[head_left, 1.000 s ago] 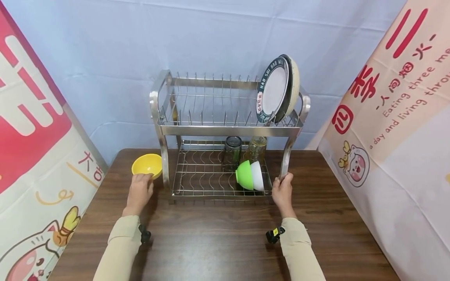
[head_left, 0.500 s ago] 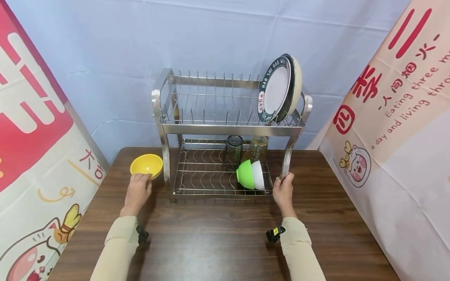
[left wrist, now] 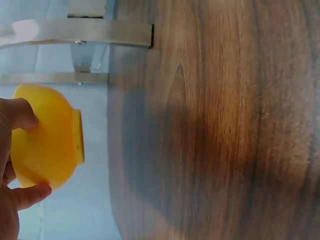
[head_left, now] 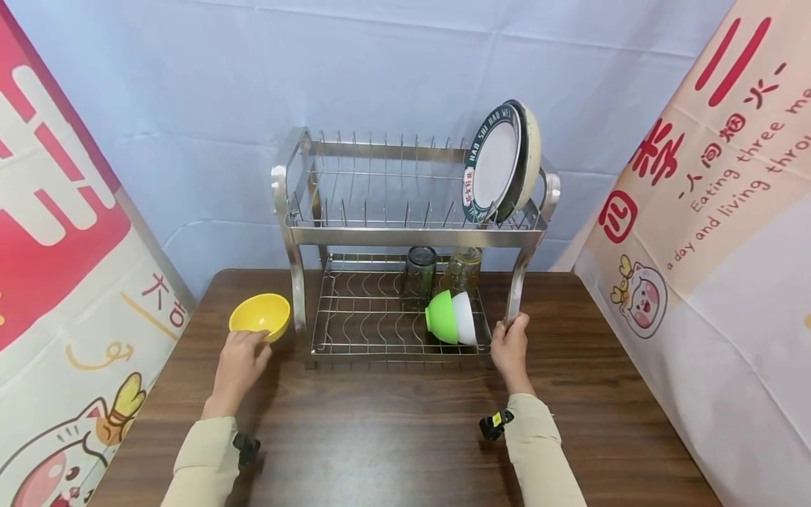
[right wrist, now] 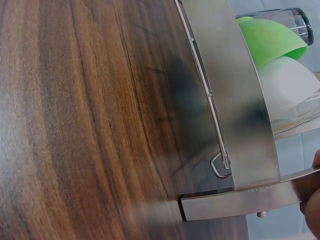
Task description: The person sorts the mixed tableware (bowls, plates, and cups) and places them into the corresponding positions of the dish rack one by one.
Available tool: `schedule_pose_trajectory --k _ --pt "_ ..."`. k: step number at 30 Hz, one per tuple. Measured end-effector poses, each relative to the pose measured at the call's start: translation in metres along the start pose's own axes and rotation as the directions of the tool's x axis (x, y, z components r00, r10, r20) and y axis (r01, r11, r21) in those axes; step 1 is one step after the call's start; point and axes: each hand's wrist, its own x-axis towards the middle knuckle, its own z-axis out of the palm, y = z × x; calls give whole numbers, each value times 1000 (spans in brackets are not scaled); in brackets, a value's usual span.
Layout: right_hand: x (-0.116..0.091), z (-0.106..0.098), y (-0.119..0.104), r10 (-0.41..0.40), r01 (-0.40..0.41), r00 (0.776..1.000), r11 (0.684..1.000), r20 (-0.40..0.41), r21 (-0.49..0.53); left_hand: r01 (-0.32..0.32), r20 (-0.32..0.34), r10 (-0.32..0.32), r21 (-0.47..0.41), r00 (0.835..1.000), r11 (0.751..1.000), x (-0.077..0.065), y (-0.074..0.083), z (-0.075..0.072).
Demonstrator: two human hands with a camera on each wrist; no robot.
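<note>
My left hand (head_left: 237, 366) pinches the near rim of a yellow bowl (head_left: 258, 310), left of the metal dish rack (head_left: 405, 236). In the left wrist view the yellow bowl (left wrist: 47, 135) hangs above the table, its foot toward the wood and a shadow below. My right hand (head_left: 510, 352) grips the rack's front right leg low down. On the lower tier, at the right, a green bowl (head_left: 440, 318) and a white bowl (head_left: 464, 320) lean on their sides. Behind them two glasses stand upside down, one dark (head_left: 419, 278) and one amber (head_left: 465, 267).
The upper tier holds a plate with a dark green rim (head_left: 491, 165) and a cream dish (head_left: 531, 158) behind it, both on edge at the right. A blue cloth (head_left: 380, 63) hangs behind the wooden table (head_left: 380, 436). Printed cloths flank both sides.
My left hand has drawn the yellow bowl slightly toward me and to the left. The right hand keeps its grip on the rack leg, and the rack stays in place.
</note>
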Motion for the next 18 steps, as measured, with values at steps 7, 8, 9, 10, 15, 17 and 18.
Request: schedule_pose_trajectory --k 7,8,9,10,15,17,18 --pt "-1 0 1 -2 2 1000 1000 -5 -4 -9 -13 9 -13 1000 1000 -9 9 -10" --pt "-1 0 1 1 -1 1000 1000 -5 -2 -7 -11 7 -10 1000 1000 -10 10 -11" --pt "-1 0 1 3 -3 1000 1000 -5 -1 -6 -11 6 -9 1000 1000 -11 11 -13" --pt "-1 0 1 5 -5 1000 1000 -6 -3 -6 -10 6 -6 1000 1000 -12 12 -14" --pt "-1 0 1 6 -6 1000 1000 0 -3 30 18 -30 5 999 1000 -17 19 -24" --pt "-1 0 1 8 -8 1000 1000 3 0 50 32 -50 7 998 999 -19 24 -28" --pt "-1 -1 1 12 -12 1000 1000 4 5 61 40 -61 6 997 998 -19 26 -30"
